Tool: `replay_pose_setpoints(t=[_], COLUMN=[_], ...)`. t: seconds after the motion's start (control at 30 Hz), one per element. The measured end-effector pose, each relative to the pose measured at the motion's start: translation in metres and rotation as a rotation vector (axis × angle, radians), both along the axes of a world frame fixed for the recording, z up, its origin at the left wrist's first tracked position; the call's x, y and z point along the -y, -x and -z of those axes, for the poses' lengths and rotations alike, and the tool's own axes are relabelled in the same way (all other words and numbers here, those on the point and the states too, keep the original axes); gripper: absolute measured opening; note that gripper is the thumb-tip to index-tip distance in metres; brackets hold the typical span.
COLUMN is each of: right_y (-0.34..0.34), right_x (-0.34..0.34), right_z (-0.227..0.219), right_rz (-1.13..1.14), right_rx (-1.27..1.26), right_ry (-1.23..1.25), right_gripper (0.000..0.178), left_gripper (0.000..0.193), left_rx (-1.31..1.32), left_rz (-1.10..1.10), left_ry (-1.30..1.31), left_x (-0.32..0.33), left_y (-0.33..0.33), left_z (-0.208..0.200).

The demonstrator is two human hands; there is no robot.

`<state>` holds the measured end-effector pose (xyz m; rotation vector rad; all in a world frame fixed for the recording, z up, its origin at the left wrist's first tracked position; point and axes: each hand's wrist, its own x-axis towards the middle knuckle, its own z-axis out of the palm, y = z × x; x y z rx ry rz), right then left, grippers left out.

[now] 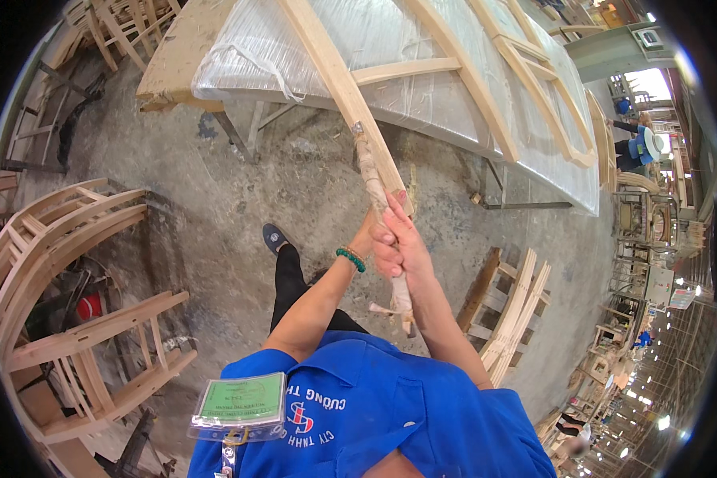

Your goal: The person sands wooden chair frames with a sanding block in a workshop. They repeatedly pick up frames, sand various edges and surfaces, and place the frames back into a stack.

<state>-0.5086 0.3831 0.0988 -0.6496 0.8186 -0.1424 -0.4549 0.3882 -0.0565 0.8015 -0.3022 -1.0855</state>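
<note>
My right hand (404, 243) is closed around a long tool wrapped in pale tape (370, 171). Its metal-looking tip rests against the side of a light wooden chair-like frame (332, 72); what kind of tool it is I cannot make out. Loose tape ends hang below my fist. Partly hidden behind that fist, my left hand (366, 233) grips the near end of the frame's long leg, a fingertip showing at the wood's end. The frame's far part lies on a table covered with clear plastic film (406, 92).
More curved wooden frames (526, 88) lie on the table's right part. Stacked frames (72, 239) stand at my left on the concrete floor (199, 263). Wooden strips (518, 311) lie on a pallet at my right. Another person (639, 147) is far off at right.
</note>
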Motion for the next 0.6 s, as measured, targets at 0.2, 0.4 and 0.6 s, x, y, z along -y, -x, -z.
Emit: replay_pose_setpoints(t=[0.2, 0.4, 0.6], right_y=[-0.004, -0.009, -0.001], right_x=[0.01, 0.018, 0.003], right_z=[0.008, 0.006, -0.013], right_rz=[0.004, -0.328, -0.129], right_rx=[-0.04, -0.072, -0.059], right_ry=[0.069, 0.339, 0.137], right_gripper=[0.049, 0.05, 0.049], left_gripper=[0.052, 0.05, 0.048], left_rx=[0.029, 0.056, 0.065], left_rz=[0.026, 0.02, 0.008], left_ry=[-0.042, -0.053, -0.065], left_x=[-0.005, 0.002, 0.001], left_y=[0.007, 0.002, -0.001], left_z=[-0.004, -0.003, -0.001])
